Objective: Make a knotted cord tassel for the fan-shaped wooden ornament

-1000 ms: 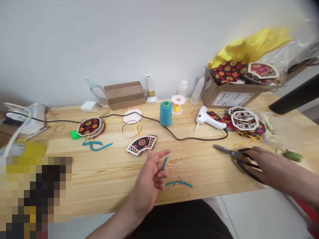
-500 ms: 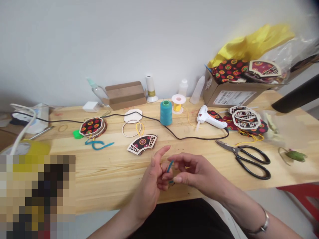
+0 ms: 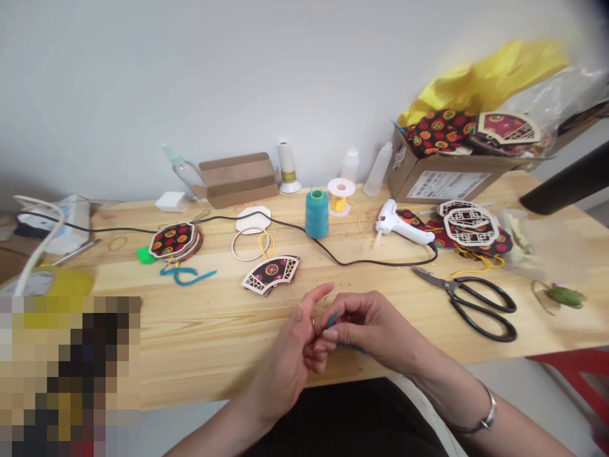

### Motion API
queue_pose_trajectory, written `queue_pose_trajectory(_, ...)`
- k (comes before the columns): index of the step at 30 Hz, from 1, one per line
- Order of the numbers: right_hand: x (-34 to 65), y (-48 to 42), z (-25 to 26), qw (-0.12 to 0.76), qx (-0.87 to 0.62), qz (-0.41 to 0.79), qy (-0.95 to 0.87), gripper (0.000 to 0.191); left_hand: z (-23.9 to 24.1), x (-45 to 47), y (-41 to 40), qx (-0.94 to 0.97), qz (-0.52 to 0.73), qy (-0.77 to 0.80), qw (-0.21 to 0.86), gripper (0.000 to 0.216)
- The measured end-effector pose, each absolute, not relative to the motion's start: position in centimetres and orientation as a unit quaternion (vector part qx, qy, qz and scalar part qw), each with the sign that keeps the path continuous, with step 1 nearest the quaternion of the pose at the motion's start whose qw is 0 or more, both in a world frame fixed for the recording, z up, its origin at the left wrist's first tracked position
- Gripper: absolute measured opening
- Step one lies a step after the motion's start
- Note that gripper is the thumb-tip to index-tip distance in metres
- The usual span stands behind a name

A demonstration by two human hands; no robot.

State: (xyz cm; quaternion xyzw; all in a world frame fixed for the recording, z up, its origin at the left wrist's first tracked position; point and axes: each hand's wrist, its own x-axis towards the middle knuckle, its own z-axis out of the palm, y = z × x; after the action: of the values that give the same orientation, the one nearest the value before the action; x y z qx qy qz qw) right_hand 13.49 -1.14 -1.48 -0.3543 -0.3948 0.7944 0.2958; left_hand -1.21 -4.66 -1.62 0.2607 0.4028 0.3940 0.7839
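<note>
pinching one teal cord (image 3: 332,317), left hand (image 3: 291,355) and right hand (image 3: 373,327) grips both holding it, one scissors (image 3: 471,302) nearby

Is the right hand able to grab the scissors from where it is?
Probably yes: the scissors lie just right of the right hand, only bare table between. But that hand is pinching the cord together with the left hand.

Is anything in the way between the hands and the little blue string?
No, nothing visible. The left hand and the right hand both pinch the blue string between their fingertips, above the table near its front edge. The scissors lie apart to the right, and the fan-shaped piece sits farther back.
</note>
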Motion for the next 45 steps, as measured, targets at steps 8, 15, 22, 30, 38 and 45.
queue_pose_trajectory(8, 13.7, -1.0, -1.4, 0.301, -0.374, 0.759, -0.439, 0.013, -1.4, -1.2, -4.5, 0.243, 0.394, 0.404, 0.789, 0.07)
queue_pose_trajectory(15, 14.4, -0.9, -1.4, 0.332, -0.444, 0.574, -0.603, 0.007, -1.3, -1.1, -4.6, 0.261, 0.368, 0.446, 0.773, 0.035)
queue_pose_trajectory(22, 14.4, -1.2, -1.3, 0.336, -0.435, 0.538, -0.639, 0.016, -1.3, -1.0, -4.4, 0.292, 0.364, 0.465, 0.752, 0.03)
queue_pose_trajectory(30, 14.7, -1.2, -1.3, 0.319, -0.454, 0.503, -0.663, 0.014, -1.8, -1.2, -4.2, 0.344, 0.357, 0.474, 0.728, 0.021)
queue_pose_trajectory(38, 14.6, -1.1, -1.0, 0.319, -0.461, 0.48, -0.675, 0.014, -1.7, -1.0, -4.2, 0.357, 0.36, 0.499, 0.704, 0.019)
queue_pose_trajectory(45, 14.9, -0.6, -0.8, 0.341, -0.459, 0.444, -0.69, 0.013, -1.5, -1.2, -4.0, 0.37, 0.365, 0.505, 0.689, 0.02)
